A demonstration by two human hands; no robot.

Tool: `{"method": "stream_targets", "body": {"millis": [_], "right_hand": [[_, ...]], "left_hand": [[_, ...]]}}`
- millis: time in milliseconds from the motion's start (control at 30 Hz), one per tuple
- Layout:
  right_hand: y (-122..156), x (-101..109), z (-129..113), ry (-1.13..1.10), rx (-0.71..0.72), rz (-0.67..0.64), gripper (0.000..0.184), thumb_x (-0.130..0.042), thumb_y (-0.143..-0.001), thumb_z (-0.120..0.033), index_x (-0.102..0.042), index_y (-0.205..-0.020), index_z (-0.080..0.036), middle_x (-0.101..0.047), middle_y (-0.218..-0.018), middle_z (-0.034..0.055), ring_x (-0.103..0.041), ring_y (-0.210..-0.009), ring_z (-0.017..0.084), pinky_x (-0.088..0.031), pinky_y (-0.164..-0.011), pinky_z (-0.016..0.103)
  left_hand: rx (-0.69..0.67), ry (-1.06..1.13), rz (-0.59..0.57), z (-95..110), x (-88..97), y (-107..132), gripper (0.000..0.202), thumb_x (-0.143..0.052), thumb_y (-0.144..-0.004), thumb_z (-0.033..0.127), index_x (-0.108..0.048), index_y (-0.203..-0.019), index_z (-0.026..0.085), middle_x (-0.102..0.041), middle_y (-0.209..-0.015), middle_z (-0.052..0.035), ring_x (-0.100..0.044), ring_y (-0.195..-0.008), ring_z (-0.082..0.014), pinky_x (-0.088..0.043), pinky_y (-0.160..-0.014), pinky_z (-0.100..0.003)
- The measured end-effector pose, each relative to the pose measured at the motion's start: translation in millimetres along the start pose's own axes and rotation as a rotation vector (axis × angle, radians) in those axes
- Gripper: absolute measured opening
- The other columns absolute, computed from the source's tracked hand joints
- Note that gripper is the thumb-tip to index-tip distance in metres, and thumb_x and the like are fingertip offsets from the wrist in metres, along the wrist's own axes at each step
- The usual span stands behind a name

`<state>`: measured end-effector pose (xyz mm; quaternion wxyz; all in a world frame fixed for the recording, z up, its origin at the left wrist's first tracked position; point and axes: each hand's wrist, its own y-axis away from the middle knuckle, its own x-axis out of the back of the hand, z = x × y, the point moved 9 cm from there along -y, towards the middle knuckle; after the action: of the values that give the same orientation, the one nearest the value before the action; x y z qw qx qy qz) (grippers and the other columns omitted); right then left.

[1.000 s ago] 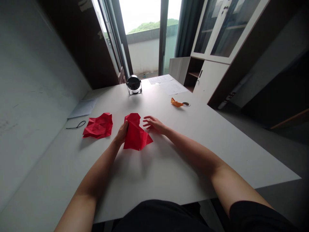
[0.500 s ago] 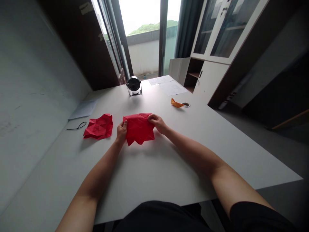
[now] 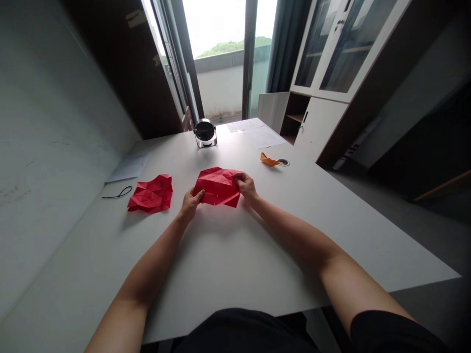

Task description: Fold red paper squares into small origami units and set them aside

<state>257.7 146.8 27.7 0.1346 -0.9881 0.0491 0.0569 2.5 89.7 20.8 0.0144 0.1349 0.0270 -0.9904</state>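
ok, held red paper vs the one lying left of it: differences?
The held paper is gripped by the left hand and right hand; the lying paper is untouched. The lying paper sits nearer the wall than the held paper. Both are red and creased.

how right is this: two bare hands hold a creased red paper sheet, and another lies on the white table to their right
Wrong side: the head view shows the other creased red paper sheet on the white table to the left of the bare left hand and bare right hand, which hold the first creased red paper sheet.
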Motion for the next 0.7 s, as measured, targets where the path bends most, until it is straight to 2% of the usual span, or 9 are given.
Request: {"method": "stream_targets", "body": {"millis": [67,167,267,367,467,567,700], "right_hand": [[0.2,-1.7,2.4,-0.009,-0.023,-0.014,0.026,-0.057,-0.074,-0.035,-0.066,-0.091,-0.019,-0.067,-0.089,0.0034,-0.057,-0.075,0.015,-0.046,-0.061,0.024],[0.5,-4.5,7.4,-0.035,-0.065,-0.035,0.029,-0.056,-0.074,-0.036,-0.067,-0.095,-0.019,-0.067,-0.084,0.0023,-0.05,-0.059,0.011,-0.04,-0.048,0.023],[-1.5,-2.8,11.4,-0.055,-0.089,-0.035,0.027,-0.058,-0.074,-0.037,-0.067,-0.093,-0.019,-0.067,-0.081,0.0021,-0.047,-0.051,0.009,-0.037,-0.044,0.023],[-4.5,1.2,17.5,-0.081,-0.136,-0.038,0.028,-0.06,-0.072,-0.037,-0.065,-0.094,-0.019,-0.07,-0.086,0.0036,-0.055,-0.051,0.009,-0.041,-0.047,0.023],[-5.3,3.1,22.9,-0.097,-0.178,-0.051,0.03,-0.061,-0.072,-0.035,-0.063,-0.096,-0.018,-0.073,-0.093,0.0056,-0.06,-0.054,0.01,-0.044,-0.05,0.023],[-4.5,2.0,25.0,-0.099,-0.186,-0.064,0.028,-0.059,-0.071,-0.032,-0.063,-0.096,-0.018,-0.073,-0.093,0.0059,-0.061,-0.056,0.01,-0.045,-0.052,0.023],[-3.6,-1.3,25.7,-0.091,-0.2,-0.082,0.025,-0.058,-0.071,-0.03,-0.063,-0.093,-0.018,-0.073,-0.089,0.005,-0.061,-0.057,0.01,-0.045,-0.053,0.023]], "left_hand": [[0.033,0.088,0.004,-2.5,4.3,-3.5,0.036,-0.085,-0.07,0.037,-0.064,-0.089,0.015,-0.059,-0.068,0.0026,-0.046,-0.048,-0.0045,-0.036,-0.045,-0.018],[0.082,0.174,-0.011,-4.8,8.2,-7.0,0.034,-0.082,-0.073,0.04,-0.06,-0.084,0.016,-0.051,-0.059,0.0064,-0.037,-0.042,-0.0026,-0.033,-0.043,-0.018],[0.03,0.204,0.058,0.1,19.4,-9.4,0.035,-0.079,-0.075,0.042,-0.06,-0.087,0.016,-0.056,-0.065,0.0043,-0.049,-0.051,-0.0059,-0.042,-0.051,-0.019],[-0.094,0.176,0.187,10.9,38.7,-11.7,0.036,-0.078,-0.075,0.045,-0.061,-0.092,0.017,-0.063,-0.079,0.0007,-0.059,-0.069,-0.0106,-0.049,-0.065,-0.023],[-0.272,0.045,0.363,33.9,64.6,-10.9,0.032,-0.078,-0.074,0.044,-0.06,-0.081,0.018,-0.058,-0.074,0.0034,-0.056,-0.069,-0.0097,-0.047,-0.068,-0.021],[-0.404,-0.075,0.471,64.2,86.0,-9.3,0.032,-0.075,-0.077,0.042,-0.054,-0.072,0.018,-0.05,-0.067,0.0049,-0.049,-0.063,-0.0085,-0.044,-0.064,-0.019],[-0.43,-0.083,0.591,102.0,123.7,-5.9,0.03,-0.065,-0.081,0.043,-0.048,-0.071,0.02,-0.046,-0.063,0.0048,-0.046,-0.059,-0.0096,-0.043,-0.061,-0.022]]}}
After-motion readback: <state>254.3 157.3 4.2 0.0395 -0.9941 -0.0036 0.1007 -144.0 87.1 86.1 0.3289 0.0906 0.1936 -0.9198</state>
